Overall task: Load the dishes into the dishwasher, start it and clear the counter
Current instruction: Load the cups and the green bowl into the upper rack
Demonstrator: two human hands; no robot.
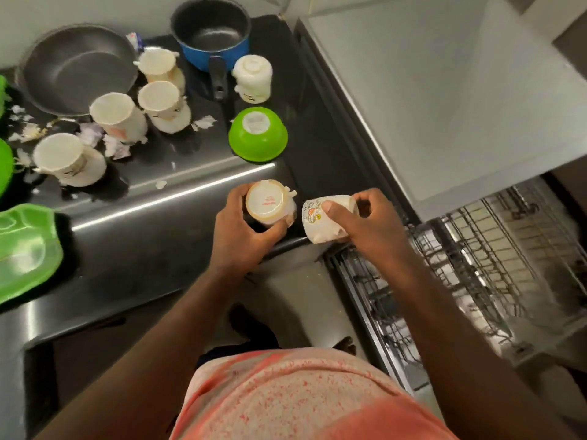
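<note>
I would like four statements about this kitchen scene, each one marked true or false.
1. The left hand holds a cup bottom up. True.
2. The green bowl stands with its opening upward. False: it lies upside down.
3. The right hand is empty. False: it holds a printed cup.
4. The blue saucepan stands upright on the counter. True.

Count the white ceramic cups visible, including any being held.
7. One white ceramic cup in the left hand, one in the right hand, one beside the blue saucepan, four near the grey frying pan. Others may be hidden.
</note>
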